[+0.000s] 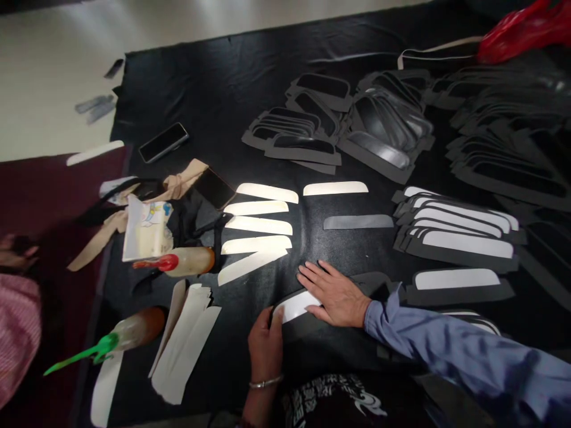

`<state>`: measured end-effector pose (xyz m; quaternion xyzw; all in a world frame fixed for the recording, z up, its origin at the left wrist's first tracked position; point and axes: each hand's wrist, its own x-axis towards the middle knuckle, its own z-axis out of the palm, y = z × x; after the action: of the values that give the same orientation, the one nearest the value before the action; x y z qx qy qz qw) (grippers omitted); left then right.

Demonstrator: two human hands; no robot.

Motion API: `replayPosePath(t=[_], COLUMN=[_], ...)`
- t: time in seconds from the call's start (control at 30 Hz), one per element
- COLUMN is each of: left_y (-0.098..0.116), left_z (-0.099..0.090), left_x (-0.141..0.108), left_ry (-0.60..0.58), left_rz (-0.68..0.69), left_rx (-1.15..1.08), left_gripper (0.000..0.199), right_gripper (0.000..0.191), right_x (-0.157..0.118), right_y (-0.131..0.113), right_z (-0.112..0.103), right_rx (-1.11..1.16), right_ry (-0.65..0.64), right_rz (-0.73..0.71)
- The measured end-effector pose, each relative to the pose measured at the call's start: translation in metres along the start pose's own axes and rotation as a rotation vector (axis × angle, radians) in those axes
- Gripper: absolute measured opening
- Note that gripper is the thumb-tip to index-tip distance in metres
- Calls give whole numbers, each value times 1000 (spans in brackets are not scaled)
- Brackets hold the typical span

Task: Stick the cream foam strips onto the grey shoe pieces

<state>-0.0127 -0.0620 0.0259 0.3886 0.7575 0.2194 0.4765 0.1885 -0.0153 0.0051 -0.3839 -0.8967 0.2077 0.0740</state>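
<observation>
My left hand [266, 343], with a bracelet at the wrist, pinches the left end of a white round-cornered strip [293, 306] lying on a dark grey backing piece [303, 326]. Flat across the strip's right part rests my right hand [339, 295], fingers stretched out and thumb apart, coming from a blue sleeve. The strip's far end is hidden under that palm. Just above my hands, several cream strips [256, 245] lie in a loose column. A single cream strip [335, 188] and a grey strip [358, 222] lie farther up.
Right: stacked dark pieces with white strips [467, 244]; behind, piles of dark pieces [379, 119]. Left: a red-tipped bottle [191, 261], a green-nozzled bottle [134, 330], a pale strip bundle [185, 345] and a phone [163, 142]. Another person's hand [16, 252] shows at the left edge.
</observation>
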Motion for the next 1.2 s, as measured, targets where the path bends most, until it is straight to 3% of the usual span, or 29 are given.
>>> replayPosePath(t=[0.2,0.3,0.4,0.47,0.57,0.73,0.97,1.2], left_y=[1,2,4,4,5,10,17,15], left_z=[0,-2,-6,-8,-11,-16,-22,-17], left_x=[1,1,1,0,-5,-11,-21,-29], left_ry=[20,6,-4,-3,25,-2,-146,-108], left_rz=[18,32,36,46,47,-33,-154,-94], left_rx=[-43,-107,-175,-216,-272,-422,-656,-656], left_gripper=[42,40,39,39,40,45,47,48], right_gripper=[61,54,43,37,33,30,30,26], right_x=[-2,-5,-10,-14,-25,-40,-52,-68], right_y=[0,3,9,12,12,4,-10,-29], right_z=[-4,-5,-7,-12,-24,-40,-49,-62], right_rx=[19,51,87,93,80,189,497,514], right_ry=[38,170,351,403,335,222,319,382], right_rz=[-8,34,193,335,446,489,575,589])
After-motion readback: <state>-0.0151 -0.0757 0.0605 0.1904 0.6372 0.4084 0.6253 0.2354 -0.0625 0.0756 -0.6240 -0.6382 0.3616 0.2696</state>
